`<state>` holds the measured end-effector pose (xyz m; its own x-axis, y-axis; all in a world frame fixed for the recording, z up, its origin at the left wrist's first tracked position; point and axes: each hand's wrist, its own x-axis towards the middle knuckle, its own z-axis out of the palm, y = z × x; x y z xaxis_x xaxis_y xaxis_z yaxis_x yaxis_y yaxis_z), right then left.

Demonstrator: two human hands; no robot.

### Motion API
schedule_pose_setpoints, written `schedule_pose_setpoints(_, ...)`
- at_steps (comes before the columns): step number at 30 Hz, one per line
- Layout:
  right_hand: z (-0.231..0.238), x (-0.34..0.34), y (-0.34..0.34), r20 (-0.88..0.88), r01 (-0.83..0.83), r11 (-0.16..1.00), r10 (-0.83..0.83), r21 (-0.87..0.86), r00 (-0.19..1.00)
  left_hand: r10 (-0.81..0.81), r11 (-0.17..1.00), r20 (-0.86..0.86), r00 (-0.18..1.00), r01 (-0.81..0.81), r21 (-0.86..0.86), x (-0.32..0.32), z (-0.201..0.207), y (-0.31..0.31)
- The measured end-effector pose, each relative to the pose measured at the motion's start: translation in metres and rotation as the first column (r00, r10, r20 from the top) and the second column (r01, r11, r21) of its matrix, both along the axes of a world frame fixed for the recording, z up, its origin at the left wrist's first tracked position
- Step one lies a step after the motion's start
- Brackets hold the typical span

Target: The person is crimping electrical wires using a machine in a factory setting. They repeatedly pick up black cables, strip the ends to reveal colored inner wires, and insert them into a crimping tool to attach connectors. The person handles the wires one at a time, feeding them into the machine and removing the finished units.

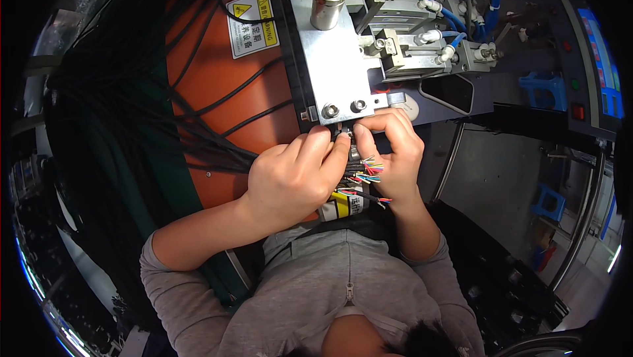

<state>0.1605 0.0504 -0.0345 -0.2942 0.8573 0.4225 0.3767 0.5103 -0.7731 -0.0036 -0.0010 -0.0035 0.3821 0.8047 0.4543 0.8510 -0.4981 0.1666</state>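
Meanwhile, coloured wires (372, 168): fanned out near the metal plate (336, 73); such close work called for a steady touch, loose ends kept clear.
Left hand (290, 174): curled, thumb and forefinger bent in at the plate's edge; grip unclear.
Right hand (399, 147): arched opposite, fingers bent; grip could not be told.

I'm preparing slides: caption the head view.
Left hand and right hand close together by a metal plate, colored wires nearby.

Left hand (290, 174), right hand (397, 149) beside metal plate (336, 70)
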Motion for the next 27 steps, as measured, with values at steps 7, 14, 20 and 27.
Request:
schedule_pose_setpoints(7, -0.004, 0.007, -0.006, -0.224, -0.066, 0.771, -0.102, -0.634, 0.969, -0.001, 1.000, 0.020, 1.000, 0.001, 0.006, 0.000, 0.000, 0.000)
schedule_pose_setpoints(14, -0.003, 0.019, -0.005, 0.071, -0.166, 0.979, 0.158, 0.121, 0.985, 0.006, 0.999, 0.097, 0.995, -0.003, -0.035, -0.006, 0.000, -0.001)
schedule_pose_setpoints(20, 0.000, 0.016, -0.004, 0.120, -0.200, 0.977, 0.190, 0.078, 0.974, -0.083, 0.995, 0.114, 0.990, 0.075, 0.072, -0.004, 0.001, -0.001)
schedule_pose_setpoints(27, 0.002, 0.011, 0.003, 0.056, -0.228, 0.973, 0.229, -0.026, 0.972, 0.015, 0.999, 0.055, 0.998, -0.014, -0.033, -0.006, 0.012, 0.001)
